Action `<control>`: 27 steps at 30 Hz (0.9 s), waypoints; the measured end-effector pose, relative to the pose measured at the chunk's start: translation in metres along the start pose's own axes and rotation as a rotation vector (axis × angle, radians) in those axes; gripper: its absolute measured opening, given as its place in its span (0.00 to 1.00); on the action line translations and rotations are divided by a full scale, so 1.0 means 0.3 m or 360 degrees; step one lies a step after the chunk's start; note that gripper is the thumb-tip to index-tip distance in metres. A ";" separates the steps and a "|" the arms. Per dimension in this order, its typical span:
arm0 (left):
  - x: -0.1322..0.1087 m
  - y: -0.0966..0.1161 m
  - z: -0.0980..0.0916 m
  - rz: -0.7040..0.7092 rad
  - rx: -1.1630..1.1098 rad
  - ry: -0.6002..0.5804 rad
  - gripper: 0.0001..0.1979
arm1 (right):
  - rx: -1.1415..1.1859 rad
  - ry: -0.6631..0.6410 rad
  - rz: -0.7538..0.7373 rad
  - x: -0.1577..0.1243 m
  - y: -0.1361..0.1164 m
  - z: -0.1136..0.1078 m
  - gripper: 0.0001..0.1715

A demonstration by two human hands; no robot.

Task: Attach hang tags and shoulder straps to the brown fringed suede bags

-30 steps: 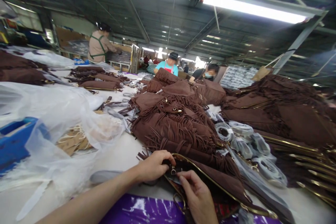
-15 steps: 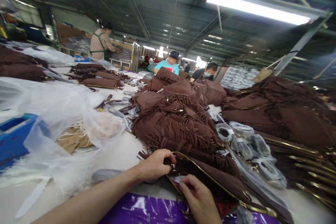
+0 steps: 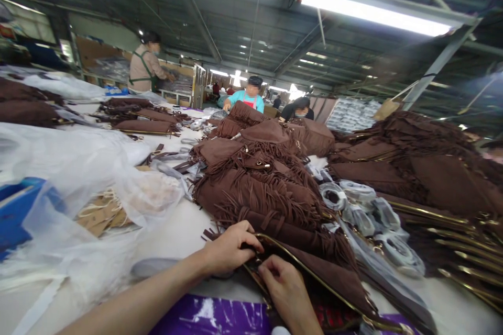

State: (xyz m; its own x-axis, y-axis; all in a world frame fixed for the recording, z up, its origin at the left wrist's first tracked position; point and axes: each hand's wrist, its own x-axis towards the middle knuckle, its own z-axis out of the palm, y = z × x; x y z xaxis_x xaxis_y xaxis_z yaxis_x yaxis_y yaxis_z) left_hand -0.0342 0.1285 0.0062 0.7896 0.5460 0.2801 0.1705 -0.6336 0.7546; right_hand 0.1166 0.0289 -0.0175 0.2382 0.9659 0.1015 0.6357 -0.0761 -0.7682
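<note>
A dark brown bag (image 3: 330, 272) with a gold zip lies open in front of me, its mouth facing up. My left hand (image 3: 231, 247) is closed on the bag's far left edge, fingers curled over the rim near the end of the zip. Inside the opening, my right hand (image 3: 286, 287) has thumb and fingers pinched together close to the left fingertips. Whatever it pinches is hidden. Under the bag lies a shiny purple plastic sheet (image 3: 212, 315). Just beyond sits a pile of brown fringed bags (image 3: 263, 193).
Plastic-wrapped straps (image 3: 396, 254) lie right of the bag, beside more stacked brown bags (image 3: 444, 183). To the left are thin white plastic bags (image 3: 70, 152), brown card tags (image 3: 104, 214) and a blue holder (image 3: 23, 214). Across the table are several people, one in a turquoise top (image 3: 239, 97).
My right hand has moved up and left, closer to my left hand. The pale piece at its fingertips no longer shows. My left hand still holds the bag's edge.
</note>
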 end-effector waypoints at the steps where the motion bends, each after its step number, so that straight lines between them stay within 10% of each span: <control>1: -0.003 0.004 -0.003 0.0076 0.0085 -0.0032 0.14 | 0.0018 -0.0008 0.0010 -0.002 0.003 0.001 0.20; 9: -0.010 0.032 0.000 0.0195 0.0709 -0.0246 0.09 | 0.0074 -0.0032 0.0037 -0.001 -0.007 -0.004 0.18; 27: 0.003 0.010 0.027 0.0193 0.0729 -0.0234 0.07 | 0.0091 0.0002 -0.0037 -0.001 -0.001 -0.002 0.13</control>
State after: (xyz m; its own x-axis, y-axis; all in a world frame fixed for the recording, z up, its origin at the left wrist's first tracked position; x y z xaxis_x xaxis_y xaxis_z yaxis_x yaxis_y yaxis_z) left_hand -0.0282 0.1227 0.0038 0.8891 0.3911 0.2380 0.2875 -0.8816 0.3744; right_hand 0.1167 0.0285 -0.0170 0.2248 0.9670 0.1202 0.5979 -0.0395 -0.8006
